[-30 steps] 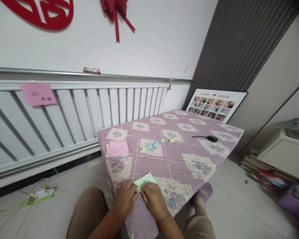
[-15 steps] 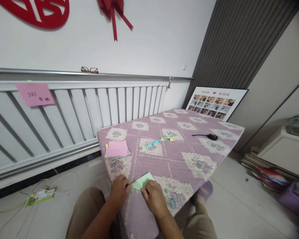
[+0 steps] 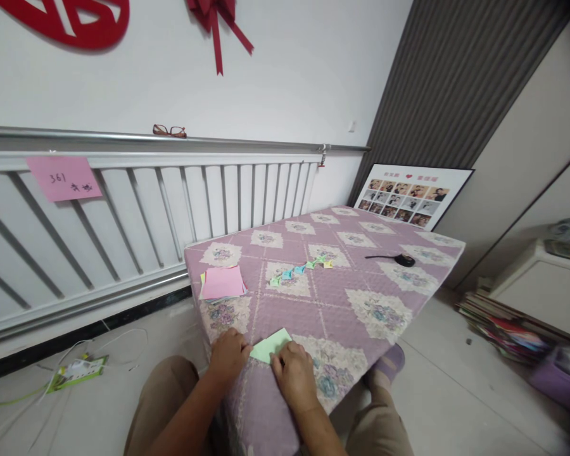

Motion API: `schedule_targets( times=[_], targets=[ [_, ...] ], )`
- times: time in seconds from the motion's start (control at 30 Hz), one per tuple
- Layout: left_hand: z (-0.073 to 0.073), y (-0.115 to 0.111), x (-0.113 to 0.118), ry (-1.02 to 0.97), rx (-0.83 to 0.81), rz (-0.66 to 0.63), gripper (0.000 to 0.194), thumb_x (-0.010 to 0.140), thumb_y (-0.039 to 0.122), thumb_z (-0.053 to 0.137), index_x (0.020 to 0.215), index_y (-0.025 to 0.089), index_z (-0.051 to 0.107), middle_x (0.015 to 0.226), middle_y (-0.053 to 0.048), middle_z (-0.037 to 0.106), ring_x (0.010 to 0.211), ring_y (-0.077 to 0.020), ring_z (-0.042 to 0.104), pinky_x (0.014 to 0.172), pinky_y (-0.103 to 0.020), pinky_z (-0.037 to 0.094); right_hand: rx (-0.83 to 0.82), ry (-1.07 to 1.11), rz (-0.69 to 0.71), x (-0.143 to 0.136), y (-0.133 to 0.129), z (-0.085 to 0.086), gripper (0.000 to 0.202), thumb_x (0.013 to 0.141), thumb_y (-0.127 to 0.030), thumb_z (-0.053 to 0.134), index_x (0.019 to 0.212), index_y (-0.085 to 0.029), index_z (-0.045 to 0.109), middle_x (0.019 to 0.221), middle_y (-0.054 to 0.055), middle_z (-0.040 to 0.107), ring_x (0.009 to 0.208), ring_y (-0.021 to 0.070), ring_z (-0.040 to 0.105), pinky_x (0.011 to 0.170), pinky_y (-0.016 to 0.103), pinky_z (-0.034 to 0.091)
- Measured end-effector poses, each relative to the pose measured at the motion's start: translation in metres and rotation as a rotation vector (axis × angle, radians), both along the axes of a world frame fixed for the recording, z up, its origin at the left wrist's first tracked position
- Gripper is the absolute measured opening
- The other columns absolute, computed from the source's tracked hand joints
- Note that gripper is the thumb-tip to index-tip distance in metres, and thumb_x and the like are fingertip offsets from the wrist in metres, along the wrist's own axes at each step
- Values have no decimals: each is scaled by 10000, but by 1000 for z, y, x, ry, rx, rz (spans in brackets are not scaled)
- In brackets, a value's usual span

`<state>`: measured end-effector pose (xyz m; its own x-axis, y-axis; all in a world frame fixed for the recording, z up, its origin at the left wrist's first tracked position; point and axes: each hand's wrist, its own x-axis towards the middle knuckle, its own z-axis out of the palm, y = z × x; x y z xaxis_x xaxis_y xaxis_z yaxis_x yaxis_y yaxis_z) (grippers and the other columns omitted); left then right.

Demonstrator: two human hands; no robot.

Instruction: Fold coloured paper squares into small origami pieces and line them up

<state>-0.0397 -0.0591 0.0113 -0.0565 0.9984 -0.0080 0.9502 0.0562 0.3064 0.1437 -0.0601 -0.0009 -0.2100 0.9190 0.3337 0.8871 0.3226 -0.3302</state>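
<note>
A folded light-green paper (image 3: 268, 345) lies flat near the close corner of the cloth-covered table (image 3: 266, 405). My left hand (image 3: 228, 356) has its fingers curled at the paper's left tip. On the other side, my right hand (image 3: 294, 375) pinches the paper's near right edge, thumb toward the left. Part of the sheet is hidden under the right fingers. Beyond the hands, a row of small folded paper pieces (image 3: 299, 270) in green, blue and yellow crosses the cloth. A stack of coloured paper sheets (image 3: 223, 282), pink on top, sits at the table's left edge.
A black roll (image 3: 405, 260) with a loose strip, like tape, lies farther right on the table. A white radiator (image 3: 218, 196) runs along the left side, with glasses (image 3: 170, 131) on the pipe above. A framed photo board (image 3: 413, 196) leans at the far end.
The green paper looks flatter, its inner fold line less visible than before. My right hand has shifted very slightly; my left hand stays at the paper's left tip.
</note>
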Motion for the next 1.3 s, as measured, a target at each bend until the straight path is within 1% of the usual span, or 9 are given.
schedule_targets(
  times=[0.17, 0.33, 0.53, 0.7, 0.83, 0.93, 1.0, 1.1, 1.3],
  targets=[
    [1, 2, 1, 33, -5, -7, 231, 863, 371, 492, 808, 207, 646, 951, -51, 605, 933, -208, 543, 786, -321, 352, 15, -13, -18, -1, -1, 0, 198, 837, -310, 598, 669, -208, 590, 813, 43, 595, 821, 192, 510, 740, 310, 309],
    [0, 3, 0, 48, 3, -19, 211, 856, 376, 513, 807, 216, 643, 942, -38, 610, 910, -193, 549, 780, -308, 351, 26, -27, -37, -3, -1, -2, 181, 831, -289, 604, 669, -207, 590, 825, 47, 597, 814, 196, 512, 730, 315, 310],
    [0, -1, 2, 67, 25, -1, 190, 859, 350, 520, 806, 201, 625, 944, -46, 606, 937, -210, 536, 791, -319, 346, 40, -36, -44, -4, 0, -3, 168, 804, -290, 634, 663, -211, 586, 829, 49, 600, 814, 202, 508, 728, 320, 316],
    [-5, -4, 2, 67, 55, 16, 170, 867, 343, 514, 840, 204, 608, 942, -40, 592, 944, -211, 517, 815, -330, 337, 47, -27, -43, -4, 0, -3, 169, 795, -269, 636, 651, -212, 569, 824, 47, 598, 809, 200, 507, 727, 320, 315],
    [-5, -6, 4, 81, 70, 0, 165, 888, 310, 481, 891, 198, 603, 970, -53, 581, 962, -222, 501, 823, -340, 337, 50, 2, -52, -3, 0, -3, 142, 789, -234, 635, 674, -211, 557, 805, 35, 594, 795, 190, 509, 719, 306, 313],
    [-3, -9, 10, 95, 87, -59, 183, 910, 241, 429, 945, 188, 600, 1010, -71, 573, 989, -236, 487, 836, -358, 337, 53, 23, -48, -3, 0, -3, 99, 789, -214, 630, 720, -215, 558, 807, 21, 592, 801, 183, 511, 725, 296, 312],
    [-2, -12, 15, 92, 94, -145, 208, 923, 211, 401, 942, 201, 608, 1030, -60, 575, 1004, -229, 483, 845, -353, 341, 54, 33, -47, -2, 0, -3, 92, 787, -202, 629, 731, -217, 557, 803, 15, 589, 808, 183, 511, 732, 293, 310],
    [-3, -17, 20, 72, 92, -272, 217, 936, 225, 405, 931, 234, 622, 1020, -22, 592, 989, -200, 494, 850, -323, 355, 52, 41, -42, -2, 0, -3, 101, 781, -191, 633, 722, -216, 554, 790, 11, 583, 814, 184, 512, 738, 292, 307],
    [-7, -16, 13, 80, 115, -369, 158, 903, 218, 483, 998, 217, 609, 1070, -25, 589, 1001, -200, 496, 889, -321, 375, 48, 45, -34, -1, 0, -4, 95, 785, -180, 621, 724, -214, 556, 802, 16, 587, 806, 181, 511, 731, 288, 305]
  ],
)
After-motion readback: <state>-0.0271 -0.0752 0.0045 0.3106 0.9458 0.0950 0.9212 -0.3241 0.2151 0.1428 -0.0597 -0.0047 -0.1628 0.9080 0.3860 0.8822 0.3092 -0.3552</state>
